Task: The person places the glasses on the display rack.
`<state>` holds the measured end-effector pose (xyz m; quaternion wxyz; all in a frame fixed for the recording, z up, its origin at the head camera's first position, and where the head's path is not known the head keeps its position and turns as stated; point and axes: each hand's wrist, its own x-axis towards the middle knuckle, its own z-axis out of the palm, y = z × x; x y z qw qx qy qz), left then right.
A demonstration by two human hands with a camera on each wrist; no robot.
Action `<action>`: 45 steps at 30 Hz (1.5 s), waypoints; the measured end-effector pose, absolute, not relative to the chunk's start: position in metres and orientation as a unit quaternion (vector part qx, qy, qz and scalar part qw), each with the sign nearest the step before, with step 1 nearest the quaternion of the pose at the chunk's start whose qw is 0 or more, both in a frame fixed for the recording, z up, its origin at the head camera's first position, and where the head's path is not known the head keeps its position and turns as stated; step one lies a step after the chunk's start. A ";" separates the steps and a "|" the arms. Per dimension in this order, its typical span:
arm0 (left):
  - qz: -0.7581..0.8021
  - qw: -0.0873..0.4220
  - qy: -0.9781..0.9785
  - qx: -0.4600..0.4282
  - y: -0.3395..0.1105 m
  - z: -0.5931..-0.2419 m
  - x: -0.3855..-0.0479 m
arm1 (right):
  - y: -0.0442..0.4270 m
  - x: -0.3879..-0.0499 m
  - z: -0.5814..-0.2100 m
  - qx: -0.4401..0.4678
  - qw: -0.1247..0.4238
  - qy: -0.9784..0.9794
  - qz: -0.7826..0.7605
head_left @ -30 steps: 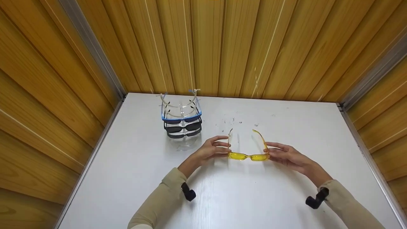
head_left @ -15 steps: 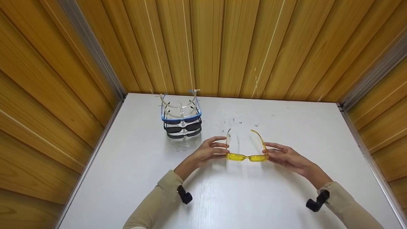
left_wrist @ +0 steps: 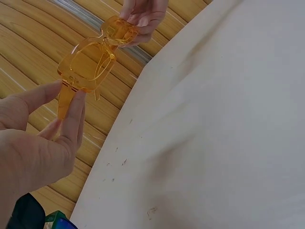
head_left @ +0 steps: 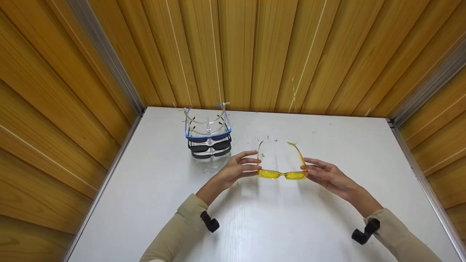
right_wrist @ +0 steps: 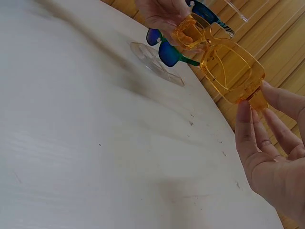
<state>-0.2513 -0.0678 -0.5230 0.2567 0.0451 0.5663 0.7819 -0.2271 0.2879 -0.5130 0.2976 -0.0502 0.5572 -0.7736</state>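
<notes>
A pair of yellow see-through sunglasses (head_left: 269, 174) is held above the white table, lenses toward me and both temple arms unfolded, pointing away. My left hand (head_left: 236, 169) pinches the left hinge end of the frame between thumb and fingers. At the opposite hinge end, my right hand (head_left: 329, 178) pinches the frame likewise. In the left wrist view the sunglasses (left_wrist: 88, 64) look amber, with the left thumb and fingertips at the hinge. The right wrist view shows the right thumb and fingers on the near corner of the sunglasses (right_wrist: 233, 71).
Left of the hands stands a clear display stand (head_left: 208, 127) bearing blue-framed sunglasses (head_left: 208, 136) and black sunglasses (head_left: 210, 146), with another dark pair below. Its clear round base (right_wrist: 157, 64) rests on the white table (head_left: 276, 225). Wood-look panels (head_left: 236, 54) enclose the table.
The yellow sunglasses have shifted slightly left, then risen a little away from me, with both hands gripping them throughout. The stand has stayed in place.
</notes>
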 end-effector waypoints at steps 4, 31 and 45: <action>0.784 0.253 0.565 0.048 -0.073 -0.517 -0.249 | 0.281 -0.225 -0.509 -0.054 0.283 0.544 -0.788; 0.802 0.232 0.547 0.068 -0.102 -0.495 -0.247 | 0.233 -0.218 -0.493 -0.013 0.210 0.482 -0.850; 0.802 0.220 0.550 0.075 -0.105 -0.477 -0.247 | 0.232 -0.221 -0.483 -0.023 0.213 0.474 -0.854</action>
